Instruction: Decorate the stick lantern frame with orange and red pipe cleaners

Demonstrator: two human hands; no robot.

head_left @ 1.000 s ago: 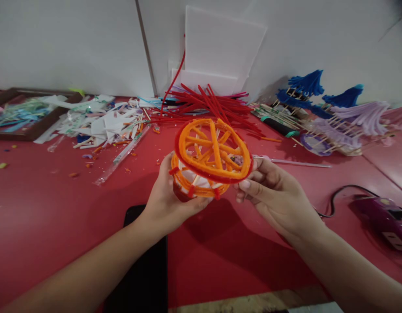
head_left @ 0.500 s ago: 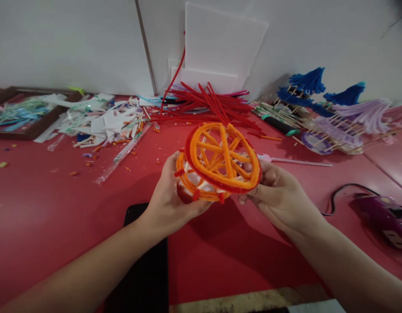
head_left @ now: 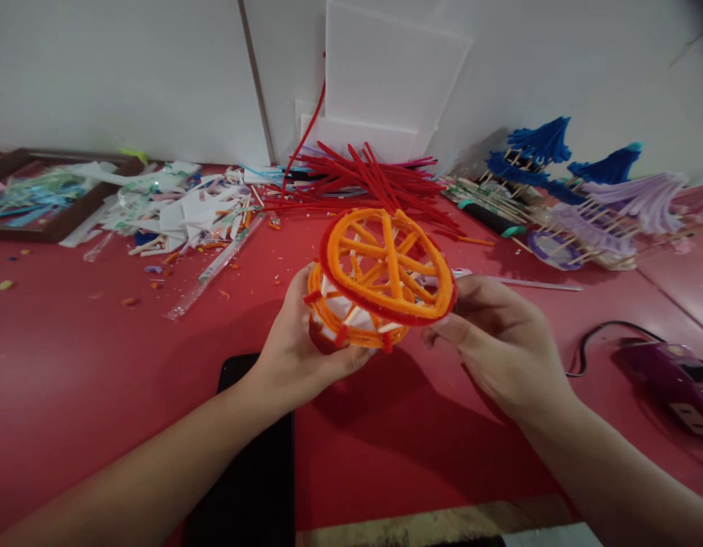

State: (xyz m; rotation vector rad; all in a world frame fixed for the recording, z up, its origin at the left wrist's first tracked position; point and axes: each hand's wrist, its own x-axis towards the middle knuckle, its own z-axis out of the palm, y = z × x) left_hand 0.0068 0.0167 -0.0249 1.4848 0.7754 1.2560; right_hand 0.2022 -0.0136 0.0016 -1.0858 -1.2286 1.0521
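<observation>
A small pipe-cleaner model point(head_left: 392, 266) is held up over the table in front of me. Its tilted upper wheel has orange spokes and a red outer edge. Below sits a base of stacked orange rings point(head_left: 322, 323) with red tabs, and pale sticks show between the two. My left hand point(head_left: 305, 342) wraps round the base from the left, thumb along the near side. At the right rim of the upper wheel, my right hand point(head_left: 493, 330) has its thumb and fingers closed on the edge; some fingertips are hidden behind it.
Red pipe cleaners point(head_left: 362, 178) lie in a heap at the back. Scraps point(head_left: 191, 213) and a wooden frame point(head_left: 49, 228) are on the left. Blue and lilac pipe-cleaner models point(head_left: 602, 213) stand right. A glue stick point(head_left: 539, 285), purple power strip point(head_left: 670, 380) and black phone-like slab point(head_left: 242, 471) lie nearer.
The upper wheel has shifted slightly up and left and tilts differently over the base. My right hand has turned a little with it; the left hand has barely moved.
</observation>
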